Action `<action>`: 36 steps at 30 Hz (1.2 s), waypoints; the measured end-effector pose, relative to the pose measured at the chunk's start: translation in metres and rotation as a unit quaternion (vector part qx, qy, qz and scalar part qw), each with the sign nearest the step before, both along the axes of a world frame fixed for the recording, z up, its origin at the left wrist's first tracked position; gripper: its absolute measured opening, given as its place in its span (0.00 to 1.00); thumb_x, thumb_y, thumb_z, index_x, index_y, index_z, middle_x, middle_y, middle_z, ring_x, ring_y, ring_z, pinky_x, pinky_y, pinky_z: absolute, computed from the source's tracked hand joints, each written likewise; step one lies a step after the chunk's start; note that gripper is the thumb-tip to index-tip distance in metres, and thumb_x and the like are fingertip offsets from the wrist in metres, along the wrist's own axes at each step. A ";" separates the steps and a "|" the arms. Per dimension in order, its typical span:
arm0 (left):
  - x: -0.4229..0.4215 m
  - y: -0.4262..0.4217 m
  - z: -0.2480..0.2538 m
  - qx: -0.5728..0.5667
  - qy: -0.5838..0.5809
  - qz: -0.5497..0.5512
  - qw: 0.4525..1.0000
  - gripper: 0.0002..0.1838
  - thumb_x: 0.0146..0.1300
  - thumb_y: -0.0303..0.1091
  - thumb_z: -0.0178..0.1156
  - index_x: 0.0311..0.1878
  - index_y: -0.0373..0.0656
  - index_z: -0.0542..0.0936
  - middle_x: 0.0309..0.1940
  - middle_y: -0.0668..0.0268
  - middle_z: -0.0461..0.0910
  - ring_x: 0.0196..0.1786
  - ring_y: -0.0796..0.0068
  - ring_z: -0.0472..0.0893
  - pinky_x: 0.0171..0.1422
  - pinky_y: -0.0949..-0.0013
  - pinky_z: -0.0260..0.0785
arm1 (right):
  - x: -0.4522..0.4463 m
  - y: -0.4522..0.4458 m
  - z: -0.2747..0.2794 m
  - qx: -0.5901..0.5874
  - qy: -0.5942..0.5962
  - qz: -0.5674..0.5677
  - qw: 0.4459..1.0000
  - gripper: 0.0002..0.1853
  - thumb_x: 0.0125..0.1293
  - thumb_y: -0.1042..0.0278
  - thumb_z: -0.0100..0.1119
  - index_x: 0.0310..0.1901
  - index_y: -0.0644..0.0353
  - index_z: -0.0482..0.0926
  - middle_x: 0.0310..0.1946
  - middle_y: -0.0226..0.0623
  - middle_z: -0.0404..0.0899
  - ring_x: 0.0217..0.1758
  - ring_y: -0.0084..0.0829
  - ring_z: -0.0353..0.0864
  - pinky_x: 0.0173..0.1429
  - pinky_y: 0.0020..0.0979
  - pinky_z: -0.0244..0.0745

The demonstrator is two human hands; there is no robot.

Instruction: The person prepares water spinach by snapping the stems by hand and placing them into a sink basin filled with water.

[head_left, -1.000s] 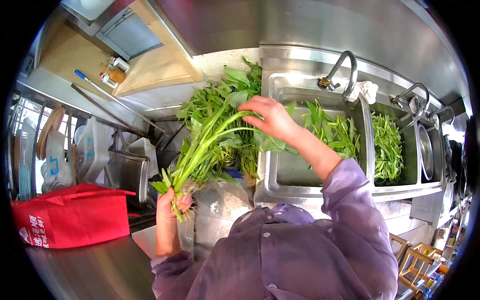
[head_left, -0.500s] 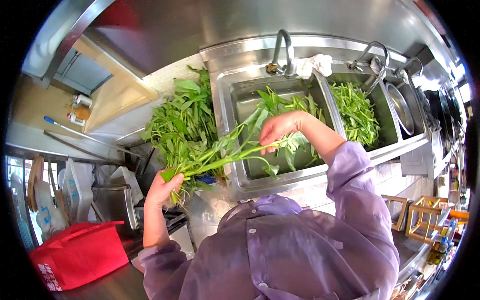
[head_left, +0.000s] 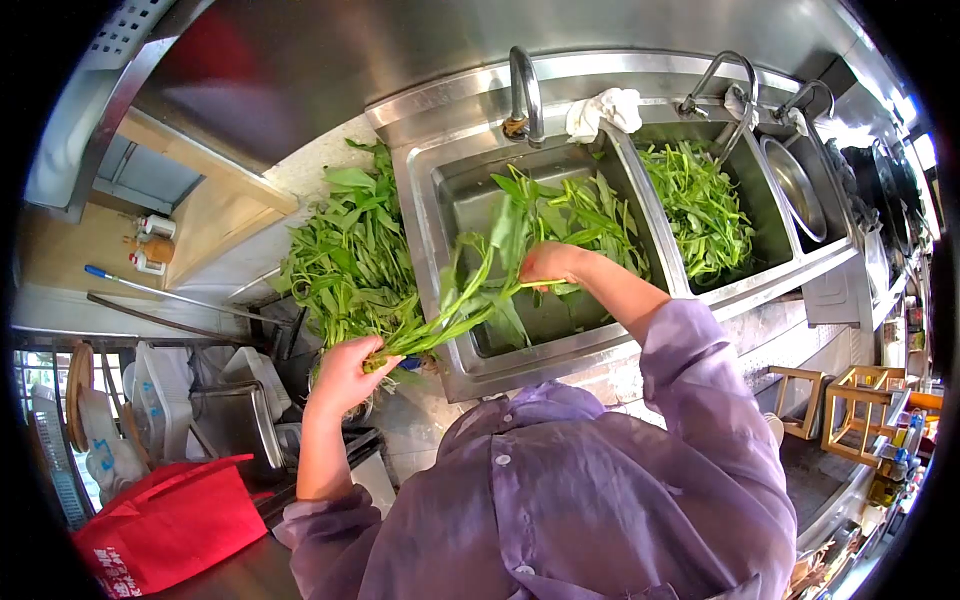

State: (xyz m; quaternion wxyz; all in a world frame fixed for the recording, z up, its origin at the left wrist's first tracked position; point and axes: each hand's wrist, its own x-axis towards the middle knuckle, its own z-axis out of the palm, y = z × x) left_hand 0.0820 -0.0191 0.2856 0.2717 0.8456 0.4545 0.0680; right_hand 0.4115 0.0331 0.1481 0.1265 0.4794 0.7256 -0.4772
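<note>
Long green stems with leaves (head_left: 455, 312) stretch between my hands, over the near left corner of the left sink (head_left: 480, 377). My left hand (head_left: 350, 374) is closed round their lower ends. Over the sink, my right hand (head_left: 548, 264) grips a green stem, its fingertips partly hidden. Leafy greens (head_left: 590, 220) lie in that sink behind my right hand. A large heap of greens (head_left: 352, 260) is piled left of the sink, and more greens (head_left: 700, 210) fill the middle sink.
Curved taps (head_left: 528, 95) rise behind the sinks, with a white cloth (head_left: 604, 112) beside one. A metal bowl (head_left: 793, 190) stands in the right sink. At the lower left are a red bag (head_left: 175, 525) and white plastic containers (head_left: 165, 395). Wooden stools (head_left: 855, 412) stand at the right.
My right hand has gone from the leafy tops to the stems and over the left sink. The bunch has swung from upright to slanting right. The view has shifted, moving the sinks leftward.
</note>
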 end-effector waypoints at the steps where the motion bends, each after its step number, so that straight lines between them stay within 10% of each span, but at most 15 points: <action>1: 0.001 0.001 -0.001 0.001 0.000 0.000 1.000 0.15 0.50 0.38 0.62 0.27 0.35 0.70 0.18 0.54 0.67 0.21 0.58 0.66 0.26 0.67 0.60 | 0.007 -0.001 -0.003 -0.039 0.060 -0.183 0.980 0.11 0.55 0.68 0.51 0.38 0.58 0.79 0.23 0.29 0.77 0.24 0.24 0.73 0.29 0.25 0.66; 3: -0.001 0.002 -0.005 -0.023 -0.014 0.040 0.999 0.16 0.50 0.39 0.62 0.26 0.35 0.70 0.18 0.55 0.66 0.20 0.60 0.66 0.26 0.67 0.60 | 0.010 -0.005 -0.009 -0.116 0.190 -0.381 0.897 0.13 0.53 0.72 0.49 0.39 0.61 0.79 0.28 0.34 0.79 0.34 0.28 0.76 0.38 0.28 0.70; 10: -0.015 0.003 -0.026 -0.114 -0.110 0.164 0.974 0.18 0.52 0.41 0.61 0.33 0.33 0.75 0.20 0.64 0.73 0.25 0.76 0.69 0.31 0.71 0.63 | -0.002 -0.015 0.013 0.138 0.250 -0.121 0.951 0.14 0.55 0.70 0.51 0.44 0.60 0.74 0.38 0.38 0.77 0.39 0.31 0.76 0.47 0.30 0.68; 13: -0.031 0.009 -0.042 -0.209 -0.125 0.213 0.946 0.17 0.53 0.40 0.61 0.35 0.32 0.76 0.22 0.69 0.74 0.23 0.80 0.70 0.29 0.75 0.64 | -0.009 -0.023 0.024 0.302 0.206 -0.102 0.925 0.10 0.57 0.68 0.52 0.39 0.61 0.74 0.36 0.38 0.77 0.39 0.33 0.76 0.44 0.31 0.68; 18: -0.008 -0.002 -0.048 -0.280 -0.250 0.232 0.898 0.10 0.56 0.37 0.58 0.28 0.39 0.74 0.18 0.71 0.72 0.19 0.83 0.69 0.21 0.77 0.62 | -0.016 -0.024 0.008 0.233 0.347 -0.248 0.874 0.09 0.62 0.66 0.48 0.32 0.64 0.72 0.25 0.32 0.72 0.29 0.25 0.70 0.39 0.29 0.69; 24: 0.033 0.003 -0.073 -0.294 -0.284 0.189 0.893 0.11 0.57 0.37 0.57 0.25 0.40 0.73 0.17 0.72 0.70 0.19 0.84 0.68 0.23 0.78 0.59 | -0.040 -0.007 -0.035 -0.094 0.484 -0.654 0.574 0.10 0.64 0.65 0.46 0.30 0.61 0.72 0.22 0.27 0.70 0.25 0.22 0.69 0.30 0.22 0.63; 30: 0.037 0.000 -0.068 -0.294 -0.315 0.181 0.884 0.11 0.57 0.37 0.57 0.26 0.39 0.72 0.17 0.72 0.70 0.19 0.84 0.67 0.23 0.78 0.58 | 0.007 0.016 -0.074 -0.110 0.383 -0.839 0.372 0.08 0.60 0.69 0.47 0.35 0.64 0.70 0.26 0.35 0.74 0.26 0.26 0.73 0.28 0.29 0.71; 32: 0.031 -0.004 -0.049 -0.293 -0.310 0.196 0.883 0.11 0.57 0.36 0.57 0.26 0.38 0.72 0.18 0.71 0.71 0.19 0.84 0.68 0.23 0.77 0.60 | 0.044 0.011 -0.089 0.093 0.175 -0.699 0.687 0.12 0.58 0.73 0.48 0.44 0.64 0.69 0.36 0.42 0.75 0.37 0.34 0.75 0.38 0.34 0.73; 33: 0.027 -0.007 -0.044 -0.300 -0.310 0.211 0.877 0.10 0.57 0.35 0.57 0.26 0.38 0.72 0.18 0.70 0.71 0.19 0.83 0.68 0.22 0.76 0.61 | 0.042 0.007 -0.082 0.090 0.174 -0.697 0.689 0.12 0.58 0.73 0.48 0.44 0.64 0.69 0.36 0.42 0.75 0.37 0.34 0.75 0.38 0.34 0.73; 35: 0.019 -0.011 -0.045 -0.310 -0.314 0.243 0.864 0.09 0.57 0.33 0.56 0.28 0.38 0.72 0.18 0.68 0.71 0.18 0.82 0.68 0.21 0.75 0.62 | 0.031 -0.011 -0.032 0.549 0.006 -0.428 0.718 0.17 0.54 0.73 0.48 0.48 0.62 0.69 0.42 0.46 0.72 0.45 0.43 0.72 0.48 0.37 0.69; 36: 0.016 -0.010 -0.049 -0.310 -0.313 0.245 0.863 0.09 0.57 0.33 0.56 0.28 0.38 0.72 0.18 0.68 0.71 0.18 0.82 0.68 0.21 0.75 0.62 | 0.023 -0.016 -0.003 0.516 0.113 -0.364 0.767 0.20 0.51 0.74 0.51 0.49 0.59 0.69 0.49 0.44 0.68 0.54 0.45 0.64 0.58 0.38 0.60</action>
